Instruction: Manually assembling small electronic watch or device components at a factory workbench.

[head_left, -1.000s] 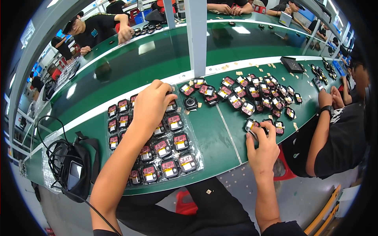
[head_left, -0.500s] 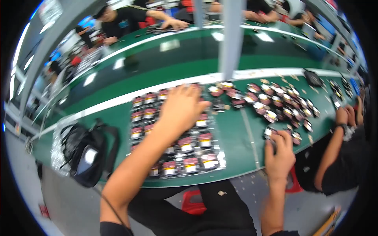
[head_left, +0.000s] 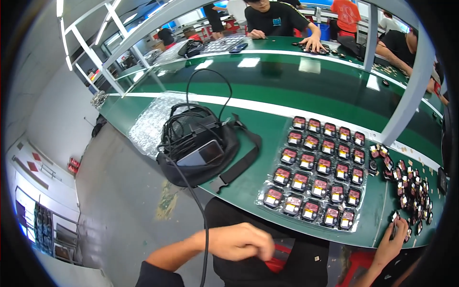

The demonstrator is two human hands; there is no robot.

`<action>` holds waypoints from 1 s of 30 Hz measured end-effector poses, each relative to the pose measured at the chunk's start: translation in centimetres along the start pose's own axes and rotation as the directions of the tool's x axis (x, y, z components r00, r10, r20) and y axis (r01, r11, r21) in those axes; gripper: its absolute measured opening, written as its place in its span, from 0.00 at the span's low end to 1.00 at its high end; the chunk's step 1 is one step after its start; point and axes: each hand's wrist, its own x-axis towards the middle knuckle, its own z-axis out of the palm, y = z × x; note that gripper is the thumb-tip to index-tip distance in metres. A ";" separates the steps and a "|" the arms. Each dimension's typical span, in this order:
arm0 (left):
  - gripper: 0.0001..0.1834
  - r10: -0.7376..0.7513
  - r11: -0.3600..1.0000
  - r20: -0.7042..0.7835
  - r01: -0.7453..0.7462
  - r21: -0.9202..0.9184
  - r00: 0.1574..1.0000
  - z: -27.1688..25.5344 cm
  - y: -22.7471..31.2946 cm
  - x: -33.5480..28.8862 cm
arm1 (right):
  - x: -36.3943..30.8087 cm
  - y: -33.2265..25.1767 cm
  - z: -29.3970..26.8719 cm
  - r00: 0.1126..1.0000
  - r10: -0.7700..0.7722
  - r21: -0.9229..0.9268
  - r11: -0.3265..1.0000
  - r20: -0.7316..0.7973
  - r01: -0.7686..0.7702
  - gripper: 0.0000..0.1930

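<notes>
Nearest, the left hand is above the lap, its fingers curled and bunched; whether the tips touch cannot be told. A black cable passes across that wrist. The right hand is at the table edge, thumb and fingers pinching a dark unit. Red stools show below, over a grey floor.

The table is smooth and green. On it, a clear tray seats units in five rows of five. Loose units lie heaped in a pile to the right of the tray. To its left stands a black bag bearing a phone, beside bubble wrap.

Beyond, a white rail borders a glossy dark-green belt; a grey post rises at right. Across the belt, a worker places one hand over dark parts. Strip lights hang at upper left.

Labels: each tray unit shows a red-pink face, white block and yellow band; the print is too small to read. The worker's black shirt carries a small blue motif.
</notes>
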 end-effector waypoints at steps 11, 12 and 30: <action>0.13 0.288 0.073 -0.957 0.995 0.062 0.039 -12.5 -0.5 -19.8 | 0.4 -0.3 0.3 1.000 -0.014 -0.056 0.998 0.008 0.015 0.09; 0.13 0.287 0.076 -0.957 0.995 0.064 0.040 -13.3 -0.6 -20.3 | 0.2 -0.3 0.2 1.000 -0.014 -0.059 0.998 0.007 0.015 0.09; 0.13 0.734 0.495 -0.644 0.821 0.285 -0.218 -15.5 1.1 -23.7 | 0.2 -0.6 0.4 1.000 -0.006 -0.016 1.000 -0.027 0.006 0.09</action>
